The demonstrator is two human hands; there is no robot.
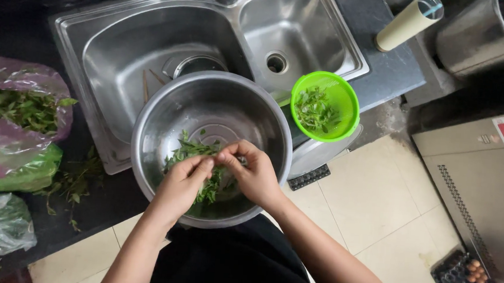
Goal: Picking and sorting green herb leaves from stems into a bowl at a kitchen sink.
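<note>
Both hands, left hand (pixel 183 181) and right hand (pixel 254 172), pinch leafy greens (pixel 195 152) together over the steel bowl (pixel 152 128).

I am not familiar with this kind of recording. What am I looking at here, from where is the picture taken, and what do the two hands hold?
There is no machine here. A person wears a camera on the head, so the single picture looks straight down at that person's own two bare hands.

The left hand and the right hand meet over a large steel bowl. Together they pinch a bunch of leafy green herbs, which lies inside the bowl.

The bowl rests on the front edge of a double steel sink. Beside it, to the right, a small green colander holds more leaves. On the dark counter at the left lie plastic bags of greens, with loose leaves scattered near them. On the tiled floor, at the lower right, stands a tray of eggs.
</note>
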